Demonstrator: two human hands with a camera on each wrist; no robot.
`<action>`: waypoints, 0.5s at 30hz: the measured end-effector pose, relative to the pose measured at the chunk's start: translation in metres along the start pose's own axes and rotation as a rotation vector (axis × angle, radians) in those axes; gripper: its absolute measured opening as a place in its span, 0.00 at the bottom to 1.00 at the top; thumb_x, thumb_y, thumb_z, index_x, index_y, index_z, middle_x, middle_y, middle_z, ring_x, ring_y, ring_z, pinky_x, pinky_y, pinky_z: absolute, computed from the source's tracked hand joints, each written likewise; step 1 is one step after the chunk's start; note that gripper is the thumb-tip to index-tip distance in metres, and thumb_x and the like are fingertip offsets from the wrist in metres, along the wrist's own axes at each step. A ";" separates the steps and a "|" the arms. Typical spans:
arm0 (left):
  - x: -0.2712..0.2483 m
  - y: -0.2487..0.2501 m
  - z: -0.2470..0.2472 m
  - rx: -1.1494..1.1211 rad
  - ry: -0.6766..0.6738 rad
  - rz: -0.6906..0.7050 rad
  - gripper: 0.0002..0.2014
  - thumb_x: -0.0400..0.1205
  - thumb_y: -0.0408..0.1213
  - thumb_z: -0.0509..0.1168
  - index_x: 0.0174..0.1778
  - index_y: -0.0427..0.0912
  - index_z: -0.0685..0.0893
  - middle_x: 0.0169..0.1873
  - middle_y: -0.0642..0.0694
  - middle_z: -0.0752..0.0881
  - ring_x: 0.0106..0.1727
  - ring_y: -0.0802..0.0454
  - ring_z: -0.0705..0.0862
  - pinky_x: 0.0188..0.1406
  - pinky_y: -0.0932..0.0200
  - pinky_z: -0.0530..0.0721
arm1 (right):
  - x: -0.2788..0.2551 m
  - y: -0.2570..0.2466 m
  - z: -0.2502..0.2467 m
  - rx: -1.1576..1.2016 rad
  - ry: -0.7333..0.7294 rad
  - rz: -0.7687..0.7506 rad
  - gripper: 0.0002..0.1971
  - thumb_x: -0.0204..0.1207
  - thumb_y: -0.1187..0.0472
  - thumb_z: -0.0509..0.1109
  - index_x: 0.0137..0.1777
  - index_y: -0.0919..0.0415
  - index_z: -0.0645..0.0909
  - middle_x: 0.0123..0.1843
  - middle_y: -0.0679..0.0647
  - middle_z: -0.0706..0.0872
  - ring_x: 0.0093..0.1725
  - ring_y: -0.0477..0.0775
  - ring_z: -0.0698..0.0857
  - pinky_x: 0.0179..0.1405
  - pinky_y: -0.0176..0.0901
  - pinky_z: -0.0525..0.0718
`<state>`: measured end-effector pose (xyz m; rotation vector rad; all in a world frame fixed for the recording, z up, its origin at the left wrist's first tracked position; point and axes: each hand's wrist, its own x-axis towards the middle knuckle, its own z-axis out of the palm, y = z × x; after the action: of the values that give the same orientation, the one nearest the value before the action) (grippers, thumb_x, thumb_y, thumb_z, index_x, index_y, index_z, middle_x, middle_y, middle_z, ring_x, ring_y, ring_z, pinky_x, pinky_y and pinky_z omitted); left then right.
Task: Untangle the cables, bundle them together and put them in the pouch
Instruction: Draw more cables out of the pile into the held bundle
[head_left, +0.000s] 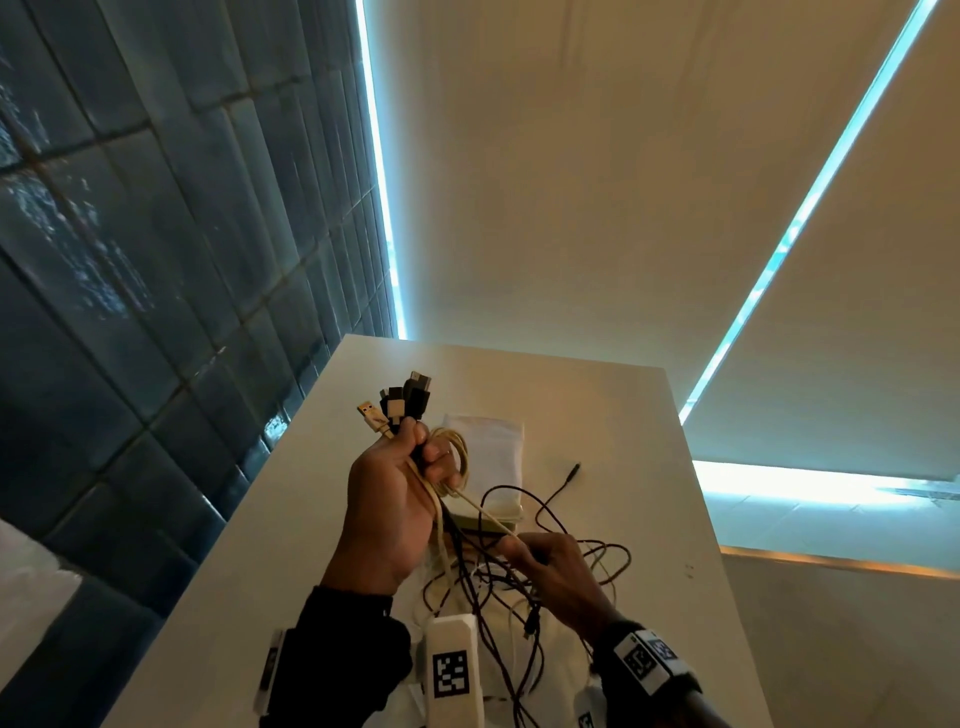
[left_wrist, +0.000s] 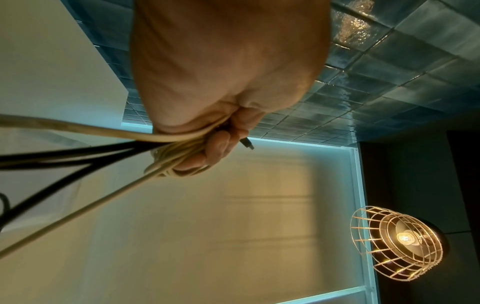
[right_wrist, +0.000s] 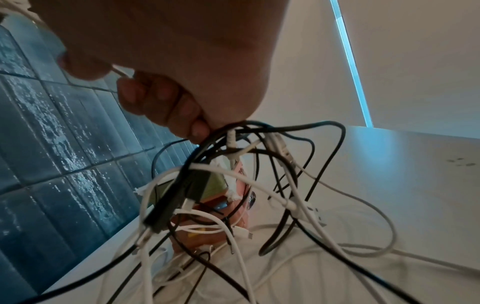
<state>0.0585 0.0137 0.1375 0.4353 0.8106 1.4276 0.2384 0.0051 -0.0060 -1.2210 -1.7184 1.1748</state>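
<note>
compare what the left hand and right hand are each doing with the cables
The left hand is raised and fist-grips several cables with plug ends sticking up; the right hand is lower and pinches one white cable. The left holds a coiled loop, the right works in the loose tangle. Both hold the same white cable.

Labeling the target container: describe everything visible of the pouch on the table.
The pouch is a pale, whitish, soft-looking bag lying flat on the white table, beyond both hands. Its near end is hidden behind the cables and the left hand. Neither hand visibly touches it. Whether it is open cannot be told.
</note>
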 end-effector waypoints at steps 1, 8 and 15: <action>0.001 0.002 -0.001 -0.009 -0.001 0.009 0.15 0.87 0.38 0.50 0.34 0.43 0.70 0.26 0.48 0.69 0.26 0.54 0.64 0.32 0.55 0.66 | -0.001 -0.003 -0.001 0.033 0.000 0.002 0.23 0.75 0.32 0.62 0.29 0.45 0.85 0.25 0.46 0.76 0.27 0.46 0.72 0.31 0.42 0.69; 0.001 0.010 -0.007 -0.013 -0.005 0.051 0.15 0.87 0.38 0.50 0.34 0.43 0.71 0.26 0.49 0.72 0.24 0.54 0.66 0.31 0.55 0.67 | -0.003 0.012 -0.009 0.115 -0.029 0.052 0.24 0.75 0.34 0.59 0.26 0.50 0.76 0.27 0.47 0.72 0.29 0.45 0.70 0.33 0.33 0.69; -0.001 0.013 -0.009 0.030 -0.001 0.039 0.15 0.87 0.39 0.50 0.34 0.44 0.71 0.25 0.49 0.71 0.24 0.54 0.64 0.30 0.56 0.66 | -0.005 0.043 -0.017 -0.079 -0.041 0.167 0.21 0.82 0.49 0.64 0.27 0.54 0.76 0.25 0.46 0.76 0.28 0.41 0.74 0.33 0.35 0.73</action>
<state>0.0433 0.0123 0.1406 0.4775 0.8276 1.4524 0.2684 0.0112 -0.0414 -1.4208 -1.7338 1.2465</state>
